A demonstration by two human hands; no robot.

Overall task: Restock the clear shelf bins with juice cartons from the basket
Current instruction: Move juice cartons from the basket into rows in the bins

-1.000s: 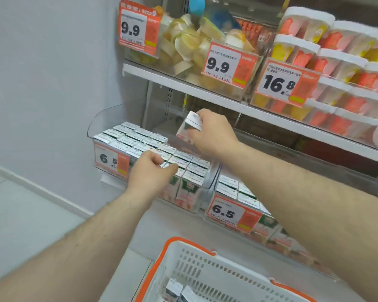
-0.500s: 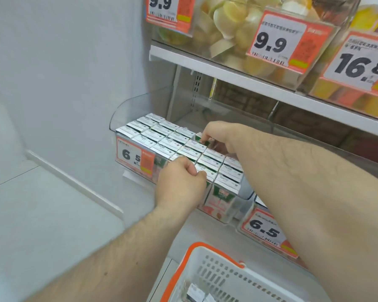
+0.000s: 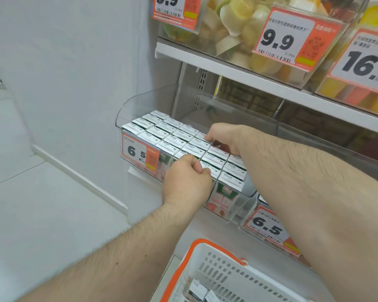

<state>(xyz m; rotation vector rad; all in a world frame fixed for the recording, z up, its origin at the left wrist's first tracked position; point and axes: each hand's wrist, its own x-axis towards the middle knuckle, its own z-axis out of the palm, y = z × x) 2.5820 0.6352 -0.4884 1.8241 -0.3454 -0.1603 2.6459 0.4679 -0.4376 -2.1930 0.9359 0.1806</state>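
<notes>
At centre frame, head view: left hand [image 3: 187, 184] reaching in from lower left, knuckles up, fingers curled down onto the front row of juice cartons [image 3: 172, 138], pinching a carton top at the front edge of the clear shelf bin [image 3: 127, 105]. Right hand [image 3: 224, 138] crossing in from the right edge, forearm filling the right half, fingers bent down at the back of the carton block, gripping a carton whose dark side shows under the palm; how firmly, cannot tell. Cartons packed upright in about four rows, silver tops touching, roughly twenty visible; exact count hidden by the arms. Behind the block, open bin floor up to the rear wall, under the upper shelf [image 3: 260, 77]. Two 6.5 price tags: one [image 3: 140, 152] on this bin, one [image 3: 268, 227] on the next bin at lower right. Bottom centre, white basket [image 3: 218, 273] with orange rim, two cartons [image 3: 202, 292] inside. Upper right, two 9.9 tags and one 16.8 tag on bins of fruit cups [image 3: 234, 16].
</notes>
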